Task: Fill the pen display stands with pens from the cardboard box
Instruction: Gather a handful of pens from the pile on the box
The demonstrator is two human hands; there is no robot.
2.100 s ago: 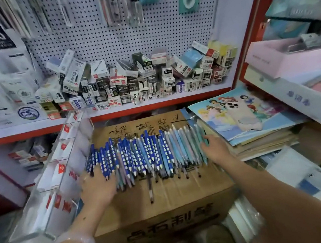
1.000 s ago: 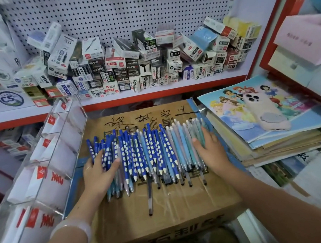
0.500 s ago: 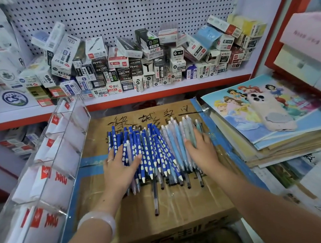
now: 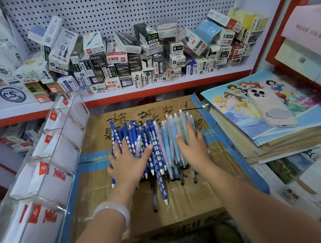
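A white pegboard shelf [image 4: 152,86] with a red front edge holds a jumble of small pen cartons [image 4: 130,61]. Below it, a closed cardboard box [image 4: 183,207] carries a heap of pens [image 4: 153,141] on its top: dark blue dotted ones on the left, pale blue and pink ones on the right. A clear plastic display stand [image 4: 43,171] leans just beside the box's left edge. To the right, a phone [image 4: 270,108] lies on stacked picture books [image 4: 274,130]. The left hand [image 4: 128,163] lies flat on the dark pens, fingers straight and spread. The right hand [image 4: 193,147] presses the pale pens, fingers straight.
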